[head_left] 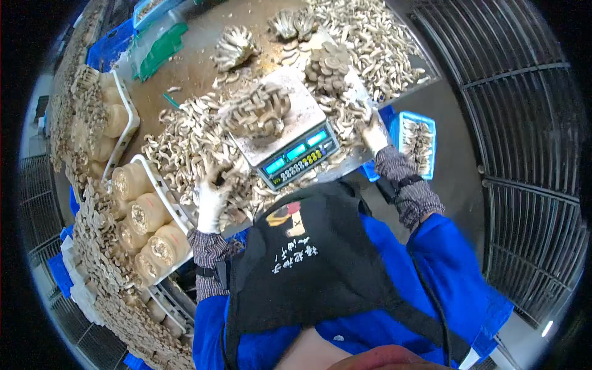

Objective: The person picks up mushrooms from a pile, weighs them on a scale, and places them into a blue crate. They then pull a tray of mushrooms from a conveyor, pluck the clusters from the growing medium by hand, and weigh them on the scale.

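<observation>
A digital scale with lit blue displays stands on the table, and a cluster of grey-brown mushrooms rests on its white plate. My left hand, in a whitish glove, is at the loose mushrooms left of the scale; its fingers are blurred and partly mixed with them. To the right of the scale, my right hand, also gloved, touches the mushrooms near the table edge. Whether it grips any is too small to tell. Another mushroom cluster lies behind the scale's right corner.
Mushroom clusters and a large pile of loose mushrooms cover the far table. A blue basket of mushrooms stands beyond the right edge. White crates with bagged mushroom blocks line the left. Wire racks stand at right.
</observation>
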### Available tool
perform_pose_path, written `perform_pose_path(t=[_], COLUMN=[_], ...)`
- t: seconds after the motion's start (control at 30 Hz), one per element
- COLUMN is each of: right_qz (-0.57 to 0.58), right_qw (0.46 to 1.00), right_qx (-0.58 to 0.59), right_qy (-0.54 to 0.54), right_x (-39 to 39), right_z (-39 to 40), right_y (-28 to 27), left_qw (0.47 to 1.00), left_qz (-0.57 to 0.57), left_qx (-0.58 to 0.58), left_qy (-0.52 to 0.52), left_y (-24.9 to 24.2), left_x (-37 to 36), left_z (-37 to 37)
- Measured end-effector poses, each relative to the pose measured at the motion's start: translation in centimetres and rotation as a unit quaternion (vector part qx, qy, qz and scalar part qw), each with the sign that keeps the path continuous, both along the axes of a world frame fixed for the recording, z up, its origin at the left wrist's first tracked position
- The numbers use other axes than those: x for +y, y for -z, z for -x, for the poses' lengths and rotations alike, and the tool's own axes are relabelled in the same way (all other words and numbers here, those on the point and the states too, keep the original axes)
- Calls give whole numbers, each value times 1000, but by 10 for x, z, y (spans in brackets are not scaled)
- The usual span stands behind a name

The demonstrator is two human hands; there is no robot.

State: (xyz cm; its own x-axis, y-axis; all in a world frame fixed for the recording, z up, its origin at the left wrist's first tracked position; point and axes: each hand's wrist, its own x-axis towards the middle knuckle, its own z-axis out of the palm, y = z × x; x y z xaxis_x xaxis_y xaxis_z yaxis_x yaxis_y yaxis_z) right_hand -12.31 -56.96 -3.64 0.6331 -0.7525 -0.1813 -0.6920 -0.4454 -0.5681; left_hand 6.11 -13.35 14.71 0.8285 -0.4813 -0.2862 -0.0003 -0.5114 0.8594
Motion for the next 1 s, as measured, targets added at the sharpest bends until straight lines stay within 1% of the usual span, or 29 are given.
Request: perform_pose_path(t=[0.03,0.07,0.1,0.13,0.17,0.2,0.23,0.27,0.3,0.37,0.4,0.43,0.5,0.53,0.57,0.63,0.67,0.7,0.77,0.8,0.83,0.9,0.93,0.97,1.0], right_qz=[56,68,77,115,148,-27,-84,-201,-311,-365,-402,-411,-351,-427,-428,-423,-473,-492,-536,-557,-590,-663,-661,-630,-596], right_qw=[998,998,996,986,964,959,954,938,908,880,844,835,860,836,836,865,841,832,787,762,737,648,650,688,723], right_qx=[24,2,-19,-121,-218,-278,-272,-258,-244,-224,-263,-266,-219,-241,-241,-197,-214,-217,-283,-310,-320,-371,-369,-341,-312], right_qy=[-11,10,30,2,-27,-44,-94,-117,-137,-207,-239,-251,-299,-248,-244,-184,-149,-136,-117,-113,-83,57,58,110,160], right_x=[0,12,27,28,37,47,61,81,98,117,127,135,140,145,145,140,138,133,125,121,115,114,107,95,80], right_z=[2,0,-3,-6,-12,-16,-18,-25,-33,-35,-37,-38,-39,-37,-32,-27,-24,-16,-5,-3,2,2,7,16,22], right_y=[0,-24,-49,-41,-46,-49,-76,-115,-146,-161,-175,-192,-202,-194,-190,-190,-187,-180,-164,-162,-153,-146,-132,-107,-84], left_qw=[999,999,996,994,990,986,984,982,980,971,965,965,950,946,935,913,905,915,936,949,953,960,965,967,977], left_qz=[-14,11,-25,-2,17,33,80,80,83,131,140,136,149,132,172,207,221,221,205,189,199,202,206,209,186], left_qx=[-31,9,-28,-13,6,18,44,66,86,72,111,112,156,192,225,286,287,257,225,189,178,155,149,141,100], left_qy=[22,48,85,112,138,160,152,156,161,188,194,196,225,224,216,204,225,218,177,166,146,113,71,28,10], left_y=[-4,4,8,11,11,9,-1,-20,-32,-24,-28,-31,-35,-40,-42,-33,-21,-7,-18,-11,-13,-14,-14,-14,-8], left_x=[-5,-5,-10,-18,-25,-33,-47,-60,-71,-87,-93,-99,-108,-111,-114,-111,-109,-103,-97,-90,-84,-69,-61,-52,-40], left_z=[-2,-5,-8,-11,-10,-10,-7,-4,-4,-9,-9,-7,-3,-1,3,6,1,-2,-2,-5,-5,-10,-9,-10,-17])
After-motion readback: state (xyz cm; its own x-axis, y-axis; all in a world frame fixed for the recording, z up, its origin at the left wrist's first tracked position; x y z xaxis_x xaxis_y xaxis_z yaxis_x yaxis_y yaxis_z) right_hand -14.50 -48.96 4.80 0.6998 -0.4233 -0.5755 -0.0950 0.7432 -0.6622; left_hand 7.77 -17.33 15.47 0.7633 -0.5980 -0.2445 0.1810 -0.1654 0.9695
